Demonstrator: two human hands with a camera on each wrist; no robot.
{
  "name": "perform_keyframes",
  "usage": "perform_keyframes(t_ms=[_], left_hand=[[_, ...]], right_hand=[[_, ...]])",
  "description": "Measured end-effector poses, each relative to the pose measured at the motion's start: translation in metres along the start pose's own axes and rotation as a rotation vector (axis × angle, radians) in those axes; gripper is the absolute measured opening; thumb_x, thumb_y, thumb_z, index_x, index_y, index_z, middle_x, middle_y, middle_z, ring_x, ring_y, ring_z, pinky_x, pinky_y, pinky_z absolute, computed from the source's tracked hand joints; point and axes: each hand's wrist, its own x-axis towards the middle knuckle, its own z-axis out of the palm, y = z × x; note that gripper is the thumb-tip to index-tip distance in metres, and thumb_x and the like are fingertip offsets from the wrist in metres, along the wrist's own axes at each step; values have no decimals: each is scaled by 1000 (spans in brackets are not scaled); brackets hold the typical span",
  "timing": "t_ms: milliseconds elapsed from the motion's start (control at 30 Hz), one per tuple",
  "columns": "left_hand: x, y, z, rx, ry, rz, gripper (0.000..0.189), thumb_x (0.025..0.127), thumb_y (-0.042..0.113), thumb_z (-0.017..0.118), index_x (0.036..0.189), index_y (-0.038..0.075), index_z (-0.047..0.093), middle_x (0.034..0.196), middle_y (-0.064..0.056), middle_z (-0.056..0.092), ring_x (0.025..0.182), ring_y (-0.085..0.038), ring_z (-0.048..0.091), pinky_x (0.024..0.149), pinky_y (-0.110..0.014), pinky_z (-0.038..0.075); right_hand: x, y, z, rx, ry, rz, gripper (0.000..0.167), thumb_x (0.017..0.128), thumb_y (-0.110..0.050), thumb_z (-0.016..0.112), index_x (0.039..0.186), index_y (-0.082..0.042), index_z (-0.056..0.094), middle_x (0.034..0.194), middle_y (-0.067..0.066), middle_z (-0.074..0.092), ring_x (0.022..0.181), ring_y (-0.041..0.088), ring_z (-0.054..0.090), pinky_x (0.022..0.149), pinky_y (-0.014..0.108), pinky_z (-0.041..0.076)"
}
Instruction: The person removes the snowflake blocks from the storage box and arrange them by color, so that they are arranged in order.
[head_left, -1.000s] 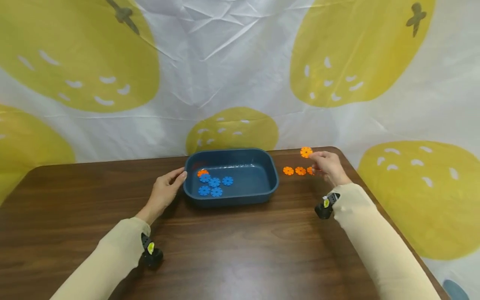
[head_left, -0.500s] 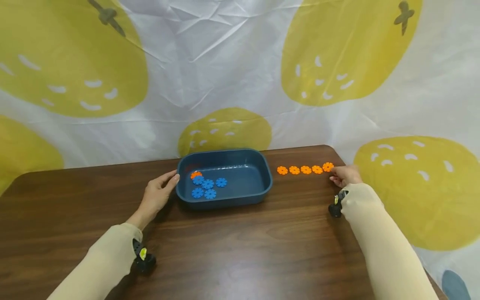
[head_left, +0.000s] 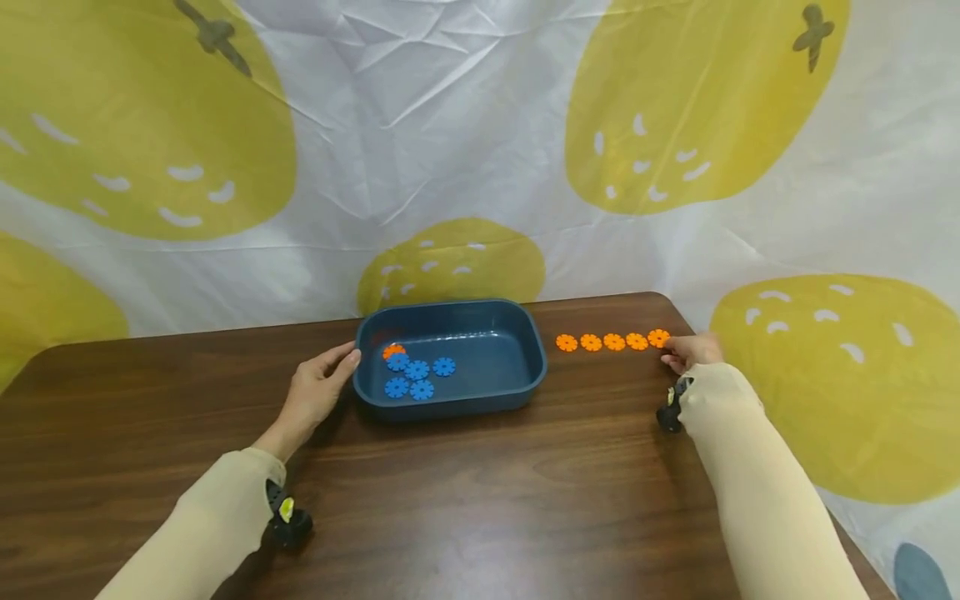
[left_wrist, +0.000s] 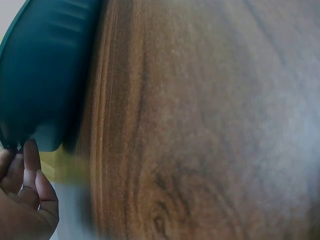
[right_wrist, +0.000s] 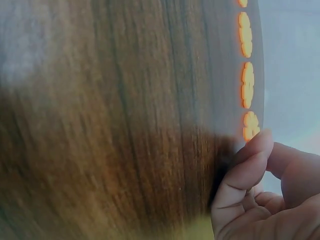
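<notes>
In the head view, a dark blue rectangular tub (head_left: 450, 407) stands near the table's back edge. My left hand (head_left: 311, 398) touches its left end with the fingertips and thumb; in the left wrist view, the fingers (left_wrist: 31, 155) lie against the outer wall. Several blue notched plastic discs (head_left: 422, 390) and an orange one (head_left: 392, 350) lie inside, on the left. Right of the tub runs a row of orange notched discs (head_left: 614, 342). My right hand (head_left: 692, 350) pinches the edge of the rightmost orange disc (head_left: 658, 337), which lies at the row's end.
The brown wood table (head_left: 480, 500) extends in front of the tub and to the left. Behind and to the right hangs a white cloth (head_left: 322, 267) with yellow fruit prints. The table's right edge runs close beside my right hand.
My right hand has lowered an orange disc from above the row to its right end. It barely moves over the last half second. The left hand stays at the tub.
</notes>
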Motion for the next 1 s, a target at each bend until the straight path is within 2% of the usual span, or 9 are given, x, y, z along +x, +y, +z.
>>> perform_keyframes(t_ms=[400,600,800,933,1000], left_hand=[[1,-1,-1,-13,6,6,46,97,29,54,135,3,51,134,-17,53,128,-30,45,105,-45,37],[2,-1,-2,-9,9,10,47,96,29,54,135,2,51,134,-17,53,128,-31,46,106,-45,37],[1,1,-1,-15,10,-2,47,96,30,54,134,2,51,134,-17,53,129,-30,45,107,-45,36],[1,0,0,-22,6,-11,47,96,31,54,134,3,51,134,-17,53,129,-30,44,107,-44,35],[1,0,0,-19,1,-14,47,96,31,54,134,3,51,134,-17,53,129,-30,44,107,-45,35]], right_hand=[[-7,-3,3,-11,32,-15,12,94,-4,47,82,-1,49,44,-1,56,39,5,55,46,15,49],[-8,-2,4,-13,47,-37,8,93,-4,48,88,2,49,45,0,57,39,6,56,47,17,50],[-10,0,2,-78,35,-68,18,93,-5,49,76,1,52,44,1,58,39,6,57,45,16,49],[-9,4,2,-131,79,-79,15,93,-10,51,91,5,51,46,0,58,41,7,59,48,18,51],[-9,7,1,-132,84,-79,23,94,-13,52,104,8,49,48,0,58,43,7,60,49,18,52]])
